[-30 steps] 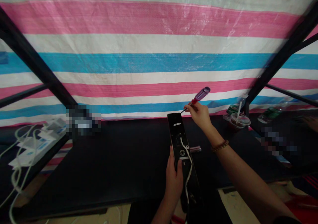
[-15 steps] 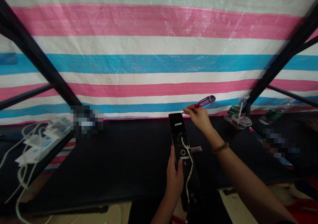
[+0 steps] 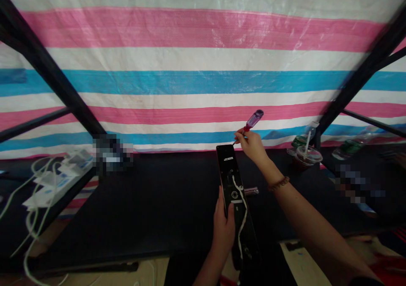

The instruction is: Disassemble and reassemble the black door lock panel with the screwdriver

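A long black door lock panel point(image 3: 226, 167) lies over the table edge, its back face up, with a white cable point(image 3: 243, 220) running down it. My left hand point(image 3: 224, 231) is closed around the panel's left side, thumb on top. In my right hand point(image 3: 253, 145) the shaft of a screwdriver point(image 3: 254, 119) is pinched between the fingers. Its purple clear handle leans up and to the right. The tip is at the panel's top right corner; whether it touches a screw is too small to tell. A shiny lever handle point(image 3: 252, 191) juts out from beneath the panel's right side.
On the black table point(image 3: 152, 210), a plastic cup with a straw point(image 3: 307, 155) and a bottle point(image 3: 305, 138) stand at the back right. White power strips point(image 3: 60, 182) with cables lie at left. Behind hangs a striped tarp point(image 3: 203, 83) between black metal posts.
The screwdriver handle has swung up and to the left and stands steeper. My right hand has shifted slightly with it. My left hand keeps its hold on the door lock panel.
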Demonstrator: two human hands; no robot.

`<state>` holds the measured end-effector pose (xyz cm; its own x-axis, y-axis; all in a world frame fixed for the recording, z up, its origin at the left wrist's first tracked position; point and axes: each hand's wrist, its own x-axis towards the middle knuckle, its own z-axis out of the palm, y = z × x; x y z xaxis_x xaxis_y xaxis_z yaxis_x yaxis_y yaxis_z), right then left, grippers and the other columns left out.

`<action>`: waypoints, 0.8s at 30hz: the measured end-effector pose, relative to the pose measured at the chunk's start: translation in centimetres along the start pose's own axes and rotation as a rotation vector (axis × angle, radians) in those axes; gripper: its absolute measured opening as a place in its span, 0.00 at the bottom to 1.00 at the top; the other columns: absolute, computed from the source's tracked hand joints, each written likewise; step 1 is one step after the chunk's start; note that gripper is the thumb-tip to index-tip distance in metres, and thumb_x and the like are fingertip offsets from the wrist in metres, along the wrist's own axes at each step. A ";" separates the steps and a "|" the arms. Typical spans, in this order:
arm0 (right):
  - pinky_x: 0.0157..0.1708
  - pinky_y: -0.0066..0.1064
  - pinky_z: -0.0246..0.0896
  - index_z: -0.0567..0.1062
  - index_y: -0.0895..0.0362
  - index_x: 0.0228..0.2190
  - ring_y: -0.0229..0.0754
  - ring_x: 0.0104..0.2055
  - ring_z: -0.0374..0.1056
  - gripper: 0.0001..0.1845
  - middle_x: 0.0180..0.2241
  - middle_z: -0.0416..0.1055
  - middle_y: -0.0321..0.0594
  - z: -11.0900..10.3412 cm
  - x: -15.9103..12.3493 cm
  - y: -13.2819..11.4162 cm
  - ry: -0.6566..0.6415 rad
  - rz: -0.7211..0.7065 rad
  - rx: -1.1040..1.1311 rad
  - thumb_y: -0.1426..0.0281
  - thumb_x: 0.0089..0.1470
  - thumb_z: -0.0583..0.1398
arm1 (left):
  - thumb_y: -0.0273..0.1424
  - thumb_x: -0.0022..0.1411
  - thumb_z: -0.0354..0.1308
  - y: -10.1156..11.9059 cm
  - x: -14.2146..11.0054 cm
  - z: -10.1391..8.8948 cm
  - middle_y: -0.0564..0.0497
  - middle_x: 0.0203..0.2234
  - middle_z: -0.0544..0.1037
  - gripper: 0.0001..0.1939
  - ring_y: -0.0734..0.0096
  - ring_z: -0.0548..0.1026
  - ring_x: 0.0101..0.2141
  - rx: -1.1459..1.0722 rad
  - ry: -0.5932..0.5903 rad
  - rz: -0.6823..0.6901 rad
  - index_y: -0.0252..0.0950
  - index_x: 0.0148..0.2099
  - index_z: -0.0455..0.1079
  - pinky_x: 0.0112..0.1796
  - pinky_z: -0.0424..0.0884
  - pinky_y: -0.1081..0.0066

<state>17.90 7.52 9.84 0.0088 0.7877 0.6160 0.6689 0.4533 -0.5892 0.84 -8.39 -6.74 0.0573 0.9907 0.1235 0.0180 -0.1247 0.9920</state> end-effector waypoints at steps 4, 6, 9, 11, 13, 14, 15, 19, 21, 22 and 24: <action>0.29 0.33 0.59 0.72 0.55 0.21 0.48 0.27 0.74 0.29 0.23 0.76 0.48 0.0 0.1 -0.1 0.125 -0.006 -0.279 0.49 0.64 0.54 | 0.40 0.72 0.49 0.0 -0.1 0.0 0.45 0.71 0.55 0.31 0.59 0.53 0.70 -0.010 -0.014 0.005 0.38 0.73 0.52 0.68 0.50 0.58; 0.28 0.34 0.56 0.74 0.56 0.23 0.48 0.26 0.73 0.29 0.23 0.75 0.48 0.2 0.1 -0.3 0.137 0.001 -0.332 0.49 0.65 0.53 | 0.40 0.72 0.49 0.0 -0.2 0.0 0.44 0.71 0.56 0.31 0.59 0.53 0.70 -0.011 -0.010 0.007 0.38 0.73 0.52 0.68 0.50 0.57; 0.27 0.32 0.55 0.77 0.58 0.32 0.45 0.24 0.71 0.24 0.21 0.74 0.43 0.3 0.0 -0.6 0.125 0.024 -0.241 0.52 0.65 0.54 | 0.40 0.72 0.49 -0.1 -0.2 0.0 0.44 0.71 0.56 0.31 0.58 0.54 0.70 -0.017 0.000 0.008 0.38 0.73 0.52 0.68 0.51 0.56; 0.26 0.31 0.57 0.77 0.58 0.35 0.43 0.23 0.69 0.21 0.20 0.73 0.39 0.2 -0.1 -0.7 0.075 0.054 -0.126 0.54 0.63 0.56 | 0.40 0.73 0.49 -0.2 -0.3 0.0 0.44 0.71 0.56 0.31 0.58 0.54 0.70 -0.017 -0.006 0.015 0.38 0.73 0.52 0.68 0.50 0.56; 0.27 0.30 0.60 0.76 0.57 0.36 0.41 0.23 0.70 0.18 0.23 0.75 0.38 0.1 -0.3 -0.8 -0.036 0.079 0.009 0.55 0.62 0.56 | 0.40 0.73 0.48 -0.3 -0.2 0.0 0.44 0.71 0.55 0.31 0.58 0.53 0.70 -0.015 -0.016 0.021 0.37 0.73 0.51 0.68 0.50 0.56; 0.27 0.30 0.61 0.76 0.56 0.37 0.41 0.24 0.70 0.17 0.24 0.76 0.38 0.1 -0.4 -0.9 -0.082 0.084 0.056 0.56 0.62 0.56 | 0.40 0.73 0.48 -0.3 -0.2 -0.1 0.43 0.71 0.55 0.31 0.58 0.53 0.70 -0.015 -0.021 0.021 0.37 0.73 0.50 0.68 0.50 0.56; 0.27 0.29 0.62 0.75 0.56 0.36 0.40 0.24 0.71 0.16 0.26 0.77 0.38 0.1 -0.5 -0.9 -0.104 0.084 0.078 0.57 0.62 0.56 | 0.41 0.73 0.48 -0.2 -0.2 -0.1 0.43 0.71 0.56 0.32 0.58 0.54 0.70 -0.017 -0.024 0.019 0.37 0.73 0.50 0.68 0.50 0.56; 0.27 0.30 0.59 0.73 0.54 0.28 0.40 0.23 0.69 0.13 0.22 0.74 0.37 0.3 -0.4 -1.1 0.031 0.048 -0.032 0.59 0.60 0.58 | 0.41 0.73 0.49 -0.1 -0.2 -0.2 0.42 0.70 0.57 0.32 0.57 0.55 0.69 -0.019 -0.027 0.018 0.37 0.73 0.50 0.68 0.52 0.55; 0.27 0.31 0.58 0.71 0.54 0.26 0.40 0.22 0.67 0.15 0.20 0.71 0.36 0.3 -0.2 -1.2 0.092 0.023 -0.112 0.59 0.59 0.59 | 0.41 0.72 0.49 -0.1 -0.2 -0.3 0.42 0.70 0.57 0.32 0.57 0.55 0.69 -0.017 -0.026 0.018 0.37 0.73 0.51 0.68 0.52 0.55; 0.27 0.32 0.58 0.72 0.54 0.25 0.41 0.22 0.66 0.15 0.20 0.70 0.36 0.2 -0.1 -1.1 0.107 0.003 -0.153 0.58 0.59 0.59 | 0.41 0.72 0.49 -0.1 -0.2 -0.3 0.42 0.70 0.56 0.32 0.57 0.55 0.69 -0.017 -0.025 0.019 0.36 0.73 0.51 0.68 0.52 0.55; 0.29 0.33 0.61 0.74 0.55 0.28 0.42 0.25 0.67 0.15 0.24 0.72 0.40 0.1 0.1 -1.0 0.136 -0.047 -0.198 0.58 0.60 0.59 | 0.41 0.72 0.49 0.0 -0.3 -0.3 0.43 0.70 0.56 0.32 0.57 0.55 0.70 -0.020 -0.025 0.022 0.36 0.73 0.52 0.68 0.52 0.55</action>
<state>17.20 7.13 10.43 0.0652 0.6983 0.7128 0.8034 0.3870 -0.4526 0.54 -8.64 -6.79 0.0823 0.9860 0.1448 -0.0030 -0.1451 0.9894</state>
